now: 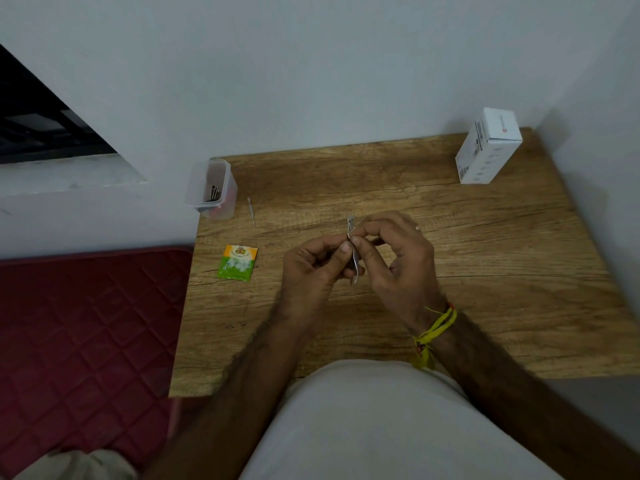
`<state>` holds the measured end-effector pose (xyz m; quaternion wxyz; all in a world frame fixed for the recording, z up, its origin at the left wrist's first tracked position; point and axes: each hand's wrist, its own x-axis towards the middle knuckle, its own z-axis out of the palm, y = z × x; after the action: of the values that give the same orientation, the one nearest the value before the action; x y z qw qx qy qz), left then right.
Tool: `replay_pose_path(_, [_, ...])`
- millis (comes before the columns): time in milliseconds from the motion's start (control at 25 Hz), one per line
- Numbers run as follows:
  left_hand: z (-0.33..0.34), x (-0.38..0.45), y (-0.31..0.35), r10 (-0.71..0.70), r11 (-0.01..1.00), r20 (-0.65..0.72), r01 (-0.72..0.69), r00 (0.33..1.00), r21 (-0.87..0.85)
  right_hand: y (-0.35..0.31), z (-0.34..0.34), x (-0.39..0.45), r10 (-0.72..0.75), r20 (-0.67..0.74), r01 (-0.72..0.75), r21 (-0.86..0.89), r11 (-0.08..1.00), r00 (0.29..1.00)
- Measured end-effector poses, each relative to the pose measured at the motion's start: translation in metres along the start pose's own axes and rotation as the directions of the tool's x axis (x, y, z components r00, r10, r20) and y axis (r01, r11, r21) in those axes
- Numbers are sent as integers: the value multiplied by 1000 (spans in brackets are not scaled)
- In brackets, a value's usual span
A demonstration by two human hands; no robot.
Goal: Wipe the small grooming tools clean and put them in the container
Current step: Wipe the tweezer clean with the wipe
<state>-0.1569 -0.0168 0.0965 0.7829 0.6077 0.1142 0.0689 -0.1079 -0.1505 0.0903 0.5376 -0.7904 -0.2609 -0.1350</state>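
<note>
Over the middle of the wooden table [485, 258] both hands hold a small slim metal grooming tool [354, 268], which stands roughly upright between them. My left hand [311, 268] grips its lower part with curled fingers. My right hand [394, 258] pinches the upper part between thumb and forefinger; the tool's tip shows above them. A clear plastic container [212, 188] stands at the table's far left corner with a few dark metal tools inside. A thin pale stick-like tool [251, 211] lies on the table just right of the container.
A green and orange sachet [238, 262] lies left of my hands. A white carton [487, 147] stands at the far right corner by the wall. A dark red quilted mat [86, 334] lies left of the table. Walls close the back and right sides.
</note>
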Motion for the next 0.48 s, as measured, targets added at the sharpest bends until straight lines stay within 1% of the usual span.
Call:
replay_pose_path(160, [-1, -1, -2, 1, 1000, 10, -1, 1000, -3, -1, -1, -2, 0, -22, -1, -29, 1000, 1000])
replay_pose_path(280, [-2, 0, -4, -2, 1000, -11, 2, 1000, -11, -2, 0, -2, -24, 4, 24, -82, 996, 1000])
replay_pose_path(400, [-3, 1, -3, -12, 1000, -3, 12, 1000, -7, -2, 1, 0, -2, -20, 0, -77, 997, 1000])
replay_pose_path(480, [-3, 1, -4, -12, 1000, -14, 13, 1000, 7, -1, 1, -1, -6, 4, 6, -87, 996, 1000])
